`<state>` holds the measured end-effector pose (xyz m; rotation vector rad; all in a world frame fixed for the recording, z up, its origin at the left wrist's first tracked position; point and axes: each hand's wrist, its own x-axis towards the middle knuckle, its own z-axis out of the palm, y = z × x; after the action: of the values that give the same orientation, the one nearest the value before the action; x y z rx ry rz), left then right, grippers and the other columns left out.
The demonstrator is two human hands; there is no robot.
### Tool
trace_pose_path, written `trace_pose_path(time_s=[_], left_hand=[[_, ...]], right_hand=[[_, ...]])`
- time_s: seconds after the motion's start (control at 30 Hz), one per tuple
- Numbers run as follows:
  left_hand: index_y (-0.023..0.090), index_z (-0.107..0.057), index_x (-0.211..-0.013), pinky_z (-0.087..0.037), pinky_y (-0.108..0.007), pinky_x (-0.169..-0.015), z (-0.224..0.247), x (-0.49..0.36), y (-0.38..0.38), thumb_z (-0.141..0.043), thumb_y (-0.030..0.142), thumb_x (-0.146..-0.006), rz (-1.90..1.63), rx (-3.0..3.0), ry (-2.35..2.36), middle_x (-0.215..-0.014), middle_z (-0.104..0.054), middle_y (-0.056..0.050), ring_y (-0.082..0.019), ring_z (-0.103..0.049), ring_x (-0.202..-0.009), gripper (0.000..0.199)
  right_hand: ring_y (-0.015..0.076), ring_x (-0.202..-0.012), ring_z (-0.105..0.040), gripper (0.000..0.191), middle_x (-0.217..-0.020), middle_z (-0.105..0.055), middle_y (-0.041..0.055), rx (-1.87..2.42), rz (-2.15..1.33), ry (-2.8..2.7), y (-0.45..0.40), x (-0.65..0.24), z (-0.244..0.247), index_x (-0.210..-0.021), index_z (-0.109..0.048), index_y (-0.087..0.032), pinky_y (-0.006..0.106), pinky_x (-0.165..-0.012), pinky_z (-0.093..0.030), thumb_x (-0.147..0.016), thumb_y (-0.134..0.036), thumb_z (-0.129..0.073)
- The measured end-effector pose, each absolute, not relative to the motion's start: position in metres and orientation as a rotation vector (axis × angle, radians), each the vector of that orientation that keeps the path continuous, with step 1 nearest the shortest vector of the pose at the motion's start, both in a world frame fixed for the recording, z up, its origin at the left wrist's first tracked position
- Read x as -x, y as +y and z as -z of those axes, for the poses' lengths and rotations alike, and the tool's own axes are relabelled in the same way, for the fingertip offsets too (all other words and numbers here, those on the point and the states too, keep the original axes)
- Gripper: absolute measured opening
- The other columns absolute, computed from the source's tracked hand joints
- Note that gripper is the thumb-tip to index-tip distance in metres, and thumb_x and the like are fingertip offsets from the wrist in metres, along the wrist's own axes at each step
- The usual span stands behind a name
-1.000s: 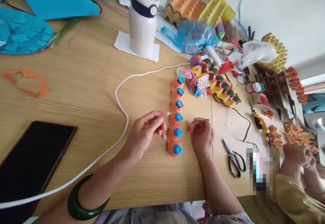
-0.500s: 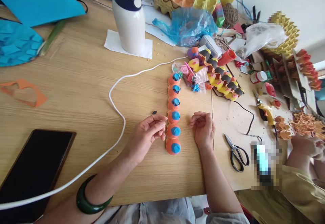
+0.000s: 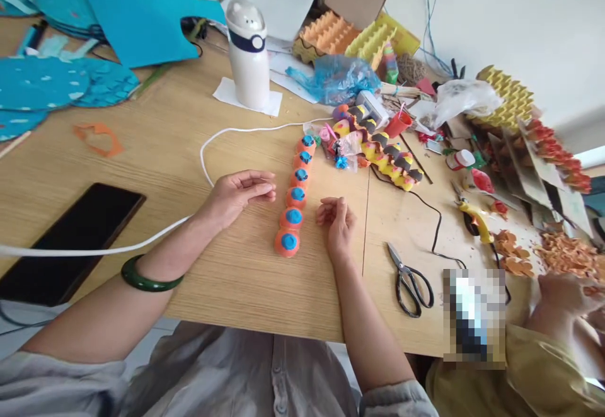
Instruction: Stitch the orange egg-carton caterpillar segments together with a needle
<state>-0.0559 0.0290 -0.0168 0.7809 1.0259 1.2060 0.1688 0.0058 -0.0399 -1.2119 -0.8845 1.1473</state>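
An orange strip of egg-carton cups [image 3: 280, 242], with a blue patch on each cup and dark marks on the farther ones, lies lengthwise on the table between my hands. My left hand [image 3: 235, 196] is just left of the strip, apart from it, thumb and fingertips pressed together; anything between them is too small to make out. On the strip's right side my right hand [image 3: 339, 225] rests on the table with curled fingers, and nothing shows in it. Black-handled scissors [image 3: 407, 281] lie to the right of that hand.
A dark phone [image 3: 75, 234] and a white cable [image 3: 202, 152] lie on the left. A white bottle [image 3: 249, 67] stands behind. Yellow-and-black painted carton strips [image 3: 385, 152] and a yellow glue gun [image 3: 475, 218] lie right. Another person's hand [image 3: 564, 291] is by orange scraps [image 3: 567, 253].
My left hand has drawn back leftward from the strip. The small dark piece that lay beside it no longer shows. The view has shifted, showing more of the table's far side.
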Motion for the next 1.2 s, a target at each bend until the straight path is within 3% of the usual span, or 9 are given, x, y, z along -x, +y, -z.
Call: trace_pose_path(time_s=[0.2,0.43,0.6,0.67,0.77,0.93,1.07,1.13,1.2], left_hand=[[0.015,-0.081,-0.103,-0.064,-0.030,-0.076,0.017,0.058,0.031,-0.091,0.035,-0.072,-1.279,-0.771,1.066,-0.085,-0.081,-0.006,-0.015,-0.075,-0.070,0.039],[0.014,-0.072,-0.129,-0.058,-0.025,-0.057,0.010,0.043,0.014,-0.086,0.041,-0.082,-1.147,-0.896,0.949,-0.071,-0.069,0.001,-0.009,-0.058,-0.054,0.057],[0.017,-0.057,-0.151,-0.056,-0.025,-0.058,-0.006,0.029,0.006,-0.074,0.042,-0.095,-1.004,-0.979,0.808,-0.072,-0.066,0.002,-0.010,-0.052,-0.057,0.064],[0.017,-0.054,-0.154,-0.055,-0.025,-0.061,-0.013,0.024,0.004,-0.072,0.042,-0.096,-0.995,-1.063,0.799,-0.074,-0.066,0.002,-0.011,-0.054,-0.059,0.066],[0.016,-0.055,-0.153,-0.050,-0.023,-0.060,-0.021,0.017,0.001,-0.071,0.040,-0.095,-1.044,-1.175,0.850,-0.069,-0.062,0.003,-0.012,-0.053,-0.058,0.064],[0.018,-0.065,-0.144,-0.045,-0.022,-0.061,-0.024,0.011,-0.006,-0.065,0.032,-0.098,-1.068,-1.363,1.009,-0.062,-0.059,0.004,-0.011,-0.052,-0.053,0.048],[0.020,-0.072,-0.135,-0.045,-0.022,-0.060,-0.015,0.027,0.003,-0.056,0.034,-0.103,-1.100,-1.487,1.151,-0.071,-0.067,0.001,-0.011,-0.054,-0.054,0.038],[0.020,-0.079,-0.119,-0.043,-0.023,-0.059,-0.006,0.042,0.013,-0.057,0.037,-0.103,-1.176,-1.522,1.320,-0.074,-0.066,0.000,-0.011,-0.052,-0.055,0.032],[0.020,-0.080,-0.112,-0.047,-0.024,-0.068,0.005,0.056,0.022,-0.061,0.034,-0.100,-1.167,-1.617,1.475,-0.090,-0.072,-0.004,-0.012,-0.058,-0.064,0.027]], right_hand=[[0.0109,-0.050,-0.049,0.062,-0.061,-0.064,-0.0001,1.239,-1.157,-0.905,0.009,-0.166,0.041,-0.080,-0.070,-0.020,0.026,-0.048,-0.038,-0.089,-0.079,-0.054],[0.0106,-0.053,-0.050,0.046,-0.067,-0.066,-0.0014,1.188,-1.007,-1.032,0.000,-0.167,0.039,-0.090,-0.071,-0.021,0.027,-0.053,-0.042,-0.097,-0.064,-0.057],[0.0132,-0.076,-0.063,0.024,-0.095,-0.073,0.0024,1.134,-1.001,-1.259,-0.016,-0.162,0.015,-0.108,-0.077,-0.027,0.027,-0.067,-0.054,-0.099,-0.045,-0.064],[0.0154,-0.087,-0.065,0.021,-0.096,-0.072,0.0028,1.129,-0.982,-1.356,-0.020,-0.157,0.003,-0.112,-0.077,-0.029,0.028,-0.071,-0.056,-0.099,-0.040,-0.066],[0.0157,-0.087,-0.067,0.018,-0.094,-0.072,0.0023,1.131,-0.989,-1.449,-0.022,-0.149,-0.009,-0.111,-0.078,-0.029,0.029,-0.072,-0.057,-0.097,-0.037,-0.070],[0.0137,-0.076,-0.067,0.012,-0.087,-0.072,0.0016,1.145,-1.020,-1.409,-0.021,-0.145,-0.009,-0.091,-0.077,-0.025,0.028,-0.066,-0.055,-0.094,-0.036,-0.074],[0.0106,-0.061,-0.060,0.023,-0.077,-0.067,-0.0015,1.174,-1.065,-1.293,-0.013,-0.151,0.000,-0.085,-0.071,-0.023,0.026,-0.059,-0.053,-0.095,-0.043,-0.072],[0.0091,-0.053,-0.053,0.035,-0.068,-0.060,-0.0041,1.204,-1.070,-1.146,-0.008,-0.157,0.007,-0.077,-0.063,-0.023,0.025,-0.053,-0.050,-0.096,-0.052,-0.068],[0.0082,-0.050,-0.047,0.048,-0.060,-0.050,-0.0059,1.250,-1.066,-1.046,-0.005,-0.164,0.016,-0.065,-0.052,-0.023,0.023,-0.048,-0.044,-0.096,-0.057,-0.065]])
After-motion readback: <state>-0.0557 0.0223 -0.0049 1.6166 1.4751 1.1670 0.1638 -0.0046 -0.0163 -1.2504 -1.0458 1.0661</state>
